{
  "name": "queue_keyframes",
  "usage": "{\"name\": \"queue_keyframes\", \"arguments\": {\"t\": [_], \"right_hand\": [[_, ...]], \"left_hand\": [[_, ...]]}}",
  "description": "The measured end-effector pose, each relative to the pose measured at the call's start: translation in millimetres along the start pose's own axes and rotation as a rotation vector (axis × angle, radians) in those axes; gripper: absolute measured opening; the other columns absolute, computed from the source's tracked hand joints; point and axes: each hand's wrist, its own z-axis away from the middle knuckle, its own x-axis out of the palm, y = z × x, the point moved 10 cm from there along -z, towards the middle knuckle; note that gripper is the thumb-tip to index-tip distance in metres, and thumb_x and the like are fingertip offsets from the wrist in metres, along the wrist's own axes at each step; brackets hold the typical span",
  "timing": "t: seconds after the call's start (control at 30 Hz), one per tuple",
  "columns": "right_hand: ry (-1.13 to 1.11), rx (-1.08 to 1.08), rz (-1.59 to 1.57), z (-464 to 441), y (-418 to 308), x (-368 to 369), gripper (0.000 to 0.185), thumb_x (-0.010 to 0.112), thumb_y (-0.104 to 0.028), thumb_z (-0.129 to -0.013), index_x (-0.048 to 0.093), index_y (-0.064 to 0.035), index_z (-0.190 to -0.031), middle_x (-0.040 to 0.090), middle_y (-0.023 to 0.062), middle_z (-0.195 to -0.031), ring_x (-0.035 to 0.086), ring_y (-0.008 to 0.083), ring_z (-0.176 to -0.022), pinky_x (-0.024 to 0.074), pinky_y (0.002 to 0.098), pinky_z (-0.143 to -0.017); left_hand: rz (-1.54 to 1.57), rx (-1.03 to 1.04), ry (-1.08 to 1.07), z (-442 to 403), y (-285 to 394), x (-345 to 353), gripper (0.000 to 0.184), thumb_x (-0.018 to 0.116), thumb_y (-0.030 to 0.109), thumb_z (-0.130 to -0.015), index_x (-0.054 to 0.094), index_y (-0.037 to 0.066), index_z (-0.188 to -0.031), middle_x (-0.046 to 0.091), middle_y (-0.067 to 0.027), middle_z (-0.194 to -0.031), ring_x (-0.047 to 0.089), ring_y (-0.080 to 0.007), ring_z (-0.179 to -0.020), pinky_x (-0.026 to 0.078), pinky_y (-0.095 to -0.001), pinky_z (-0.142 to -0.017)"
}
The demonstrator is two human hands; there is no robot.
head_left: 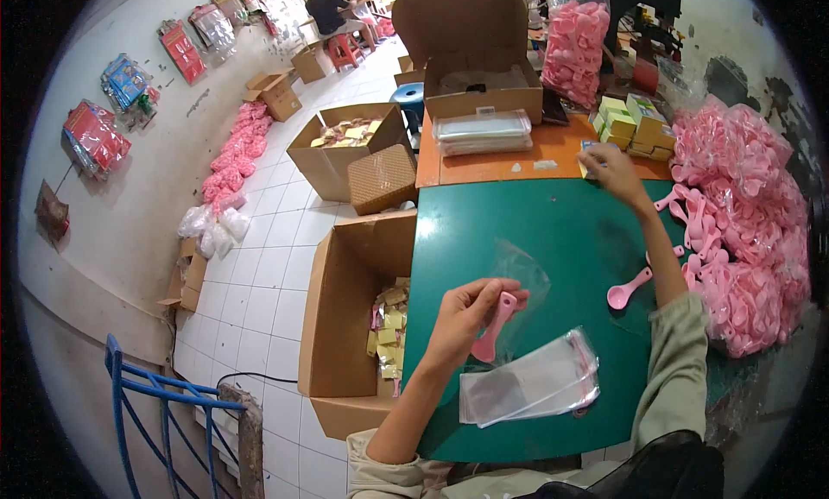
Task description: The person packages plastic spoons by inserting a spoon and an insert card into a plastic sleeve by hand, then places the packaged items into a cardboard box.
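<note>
Left hand (466, 313): over the left half of the green table (484, 214), about midway between far and near edges; thumb and forefinger together, pinched on a spoon handle.
Pink spoon (490, 338): in that pinch, holed handle end uppermost, bowl towards the table's near edge.
Clear bag (528, 276): at the same fingers, spreading towards the far edge; I cannot tell whether the spoon lies inside it or against it.
Right hand (615, 169): reaching past the green table's far edge, near its right corner; fingertips at a small piece. I cannot tell whether they are clamped or merely touching.
Yellow piece (586, 173): on the orange table (484, 168), by its near edge, partly hidden by the fingers.
Small boxes (618, 122): stacked just beyond, towards the orange table's right end.
Sleeve stack (535, 382): fanned flat, nearer the green table's near edge.
Loose spoon (618, 297): right half of the green table, left of the right forearm.
Handling, left: I judge a light, steady pinch best, spoon and film together, film uncreased.
Handling, right: I would take one piece by its edges, fingertips only, neighbouring boxes undisturbed.
Caution: the return path should clear the loose spoon and sleeves; a dragging cuff could scatter either.
</note>
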Motion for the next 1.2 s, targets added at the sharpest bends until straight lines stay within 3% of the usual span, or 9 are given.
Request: {"name": "queue_keyframes", "arguments": {"t": [0.1, 0.17, 0.3, 0.43, 0.5, 0.57, 0.63, 0.83, 1.2], "right_hand": [[0.480, 0.131, 0.512, -25.8, 118.7, -39.3, 0.034, 0.058, -0.031, -0.081, 0.065, 0.0024, -0.085, 0.063, 0.0194, -0.087, 0.061, 0.0345, -0.079, 0.0475, 0.0439, -0.071], [0.371, 0.332, 0.503, -30.2, 185.1, -25.2, 0.032, 0.059, -0.028, -0.079, 0.064, 0.0030, -0.079, 0.061, 0.0214, -0.083, 0.057, 0.0408, -0.074, 0.0460, 0.0482, -0.070], [0.468, 0.241, 0.484, -8.0, 127.2, -46.2, 0.046, 0.046, -0.036, -0.088, 0.064, 0.0063, -0.085, 0.058, 0.0284, -0.094, 0.058, 0.0415, -0.086, 0.0466, 0.0483, -0.075], [0.545, 0.011, 0.368, -1.0, 100.8, -51.6, 0.025, 0.060, -0.022, -0.080, 0.062, 0.0036, -0.082, 0.061, 0.0175, -0.079, 0.060, 0.0309, -0.070, 0.0492, 0.0414, -0.062], [0.236, 0.126, -0.353, 16.7, 60.6, -32.8, 0.018, 0.058, -0.013, -0.082, 0.058, 0.0016, -0.093, 0.060, 0.0085, -0.078, 0.058, 0.0154, -0.068, 0.0483, 0.0284, -0.053], [0.077, -0.065, -0.649, 52.2, -23.2, -24.5, 0.022, 0.058, -0.006, -0.083, 0.053, -0.0001, -0.104, 0.059, 0.0047, -0.086, 0.055, 0.0086, -0.067, 0.0466, 0.0200, -0.049], [-0.057, -0.060, -0.744, 92.3, -75.7, -15.9, 0.018, 0.058, -0.004, -0.082, 0.052, -0.0016, -0.099, 0.058, 0.0043, -0.087, 0.055, 0.0094, -0.063, 0.0468, 0.0216, -0.050], [-0.132, -0.136, -0.418, 149.1, -135.7, -17.2, 0.012, 0.056, -0.002, -0.085, 0.051, -0.0020, -0.096, 0.055, 0.0008, -0.079, 0.051, 0.0057, -0.062, 0.0439, 0.0198, -0.050], [0.094, -0.101, -0.613, 161.5, -113.4, -44.5, 0.011, 0.054, 0.000, -0.085, 0.052, -0.0015, -0.096, 0.060, 0.0031, -0.080, 0.053, 0.0061, -0.066, 0.0453, 0.0209, -0.051]], "left_hand": [[0.015, -0.011, 0.013, 0.9, 0.3, -1.4, 0.033, 0.047, 0.023, -0.095, 0.058, -0.007, -0.103, 0.064, -0.0173, -0.097, 0.063, -0.0191, -0.086, 0.052, -0.0285, -0.077], [0.027, -0.004, 0.006, 0.3, -2.4, -2.5, 0.033, 0.047, 0.023, -0.095, 0.058, -0.007, -0.103, 0.064, -0.0176, -0.098, 0.063, -0.0195, -0.086, 0.053, -0.0289, -0.077], [0.030, -0.037, 0.004, -0.6, -3.0, -2.8, 0.033, 0.047, 0.023, -0.094, 0.058, -0.007, -0.103, 0.063, -0.0179, -0.098, 0.063, -0.0201, -0.087, 0.052, -0.0294, -0.079], [0.008, -0.047, -0.026, -1.7, -7.4, 0.3, 0.032, 0.048, 0.022, -0.094, 0.058, -0.007, -0.103, 0.063, -0.0171, -0.098, 0.063, -0.0197, -0.088, 0.052, -0.0292, -0.079], [-0.062, -0.013, -0.046, -1.8, -5.0, 1.2, 0.032, 0.048, 0.021, -0.094, 0.058, -0.007, -0.104, 0.063, -0.0167, -0.098, 0.063, -0.0191, -0.088, 0.052, -0.0288, -0.079], [-0.112, 0.029, -0.076, -2.3, -2.5, 3.8, 0.031, 0.048, 0.021, -0.094, 0.060, -0.006, -0.103, 0.064, -0.0154, -0.097, 0.062, -0.0178, -0.089, 0.051, -0.0280, -0.080], [-0.170, 0.030, -0.081, -4.1, -4.0, 5.1, 0.031, 0.048, 0.021, -0.094, 0.060, -0.006, -0.103, 0.065, -0.0133, -0.094, 0.062, -0.0168, -0.088, 0.051, -0.0270, -0.079], [-0.253, -0.018, -0.159, -0.4, -5.7, 22.2, 0.032, 0.051, 0.024, -0.093, 0.061, -0.004, -0.106, 0.064, -0.0060, -0.086, 0.057, -0.0069, -0.075, 0.047, -0.0194, -0.066], [-0.213, 0.034, -0.227, -8.4, 14.3, 32.6, 0.030, 0.050, 0.022, -0.093, 0.061, -0.004, -0.105, 0.066, -0.0133, -0.091, 0.064, -0.0141, -0.083, 0.051, -0.0245, -0.076]]}}
